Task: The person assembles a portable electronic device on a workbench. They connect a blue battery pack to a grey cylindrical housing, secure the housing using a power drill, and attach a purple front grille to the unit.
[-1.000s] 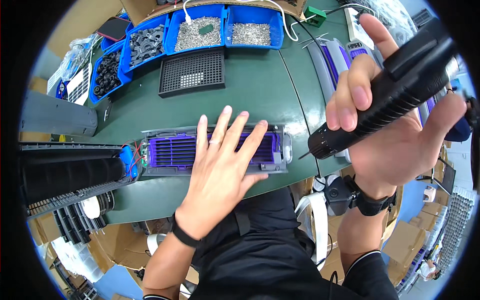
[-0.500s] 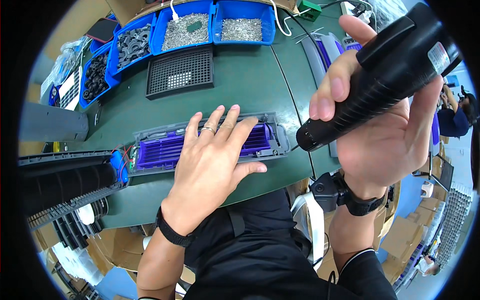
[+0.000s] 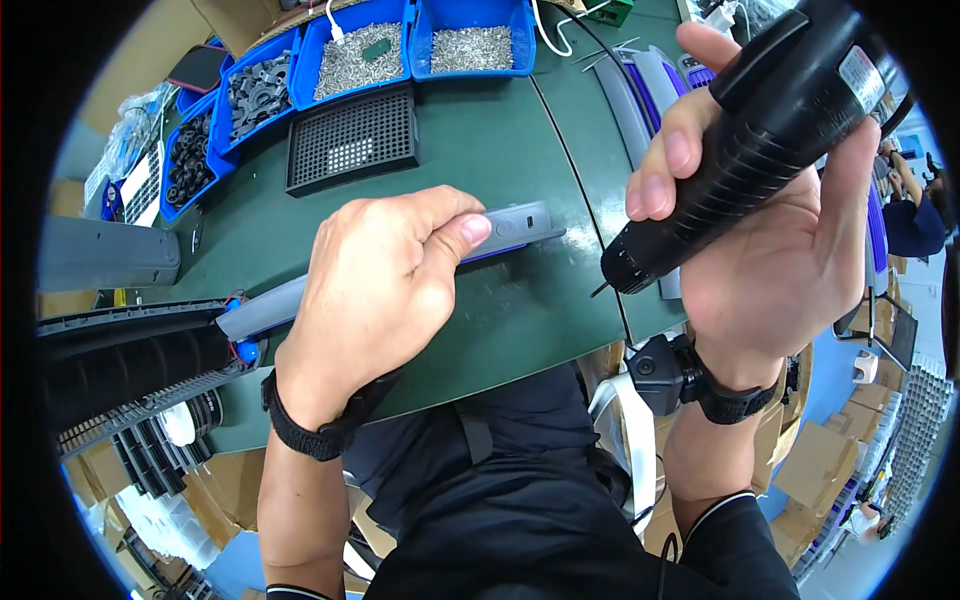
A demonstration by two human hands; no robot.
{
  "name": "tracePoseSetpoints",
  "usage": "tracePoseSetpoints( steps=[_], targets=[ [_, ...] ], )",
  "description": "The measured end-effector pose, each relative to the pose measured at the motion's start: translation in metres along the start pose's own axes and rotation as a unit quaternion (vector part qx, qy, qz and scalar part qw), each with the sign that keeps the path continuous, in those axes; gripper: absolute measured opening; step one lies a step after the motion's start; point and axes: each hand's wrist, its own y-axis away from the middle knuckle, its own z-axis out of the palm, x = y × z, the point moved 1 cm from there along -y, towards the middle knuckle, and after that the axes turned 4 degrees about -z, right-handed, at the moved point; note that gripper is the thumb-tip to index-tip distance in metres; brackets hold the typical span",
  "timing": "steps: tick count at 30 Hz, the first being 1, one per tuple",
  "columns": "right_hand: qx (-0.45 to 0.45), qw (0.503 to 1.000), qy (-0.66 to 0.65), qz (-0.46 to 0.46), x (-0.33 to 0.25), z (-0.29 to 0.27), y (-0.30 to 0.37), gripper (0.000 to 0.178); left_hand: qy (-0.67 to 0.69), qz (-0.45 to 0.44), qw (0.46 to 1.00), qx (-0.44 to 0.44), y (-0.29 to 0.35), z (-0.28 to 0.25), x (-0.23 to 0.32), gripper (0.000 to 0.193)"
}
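My left hand (image 3: 375, 285) is closed around a long grey plastic housing (image 3: 520, 222), thumb and fingers pinching it near its right end. The housing is tipped up on its long side; a small port and a round mark show on its side wall, with a purple strip below. My right hand (image 3: 775, 285) grips a black electric screwdriver (image 3: 735, 150), its bit pointing down and left above the table, apart from the housing. Left of my left hand lies a dark, ribbed, tube-like assembly (image 3: 140, 355) with a blue end, meeting the housing's left end.
Blue bins of small metal screws (image 3: 470, 50), grey plastic parts (image 3: 262, 95) and black parts (image 3: 190, 165) line the back of the green table (image 3: 510, 330). A black perforated tray (image 3: 300, 165) stands before them. More grey-and-purple housings (image 3: 640, 105) lie at the right, partly behind the screwdriver.
My left hand has gone from resting spread over the housing to gripping it. The housing, earlier flat with its purple inside facing up, is now tipped on its side. The screwdriver has barely moved.
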Motion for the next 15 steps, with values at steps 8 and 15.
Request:
tracePoseSetpoints(
  steps=[8,15],
  targets=[
    [0.018,1.0,-0.001,-0.018,0.001,0.001,0.009,0.099,-0.002,-0.01,1.0,-0.001,-0.004,-0.003,-0.001,0.017],
    [0.04,0.998,0.002,-0.048,0.005,0.001,0.012,0.098,-0.029,0.09,0.995,-0.028,0.019,0.016,-0.006,0.027]
  ],
)
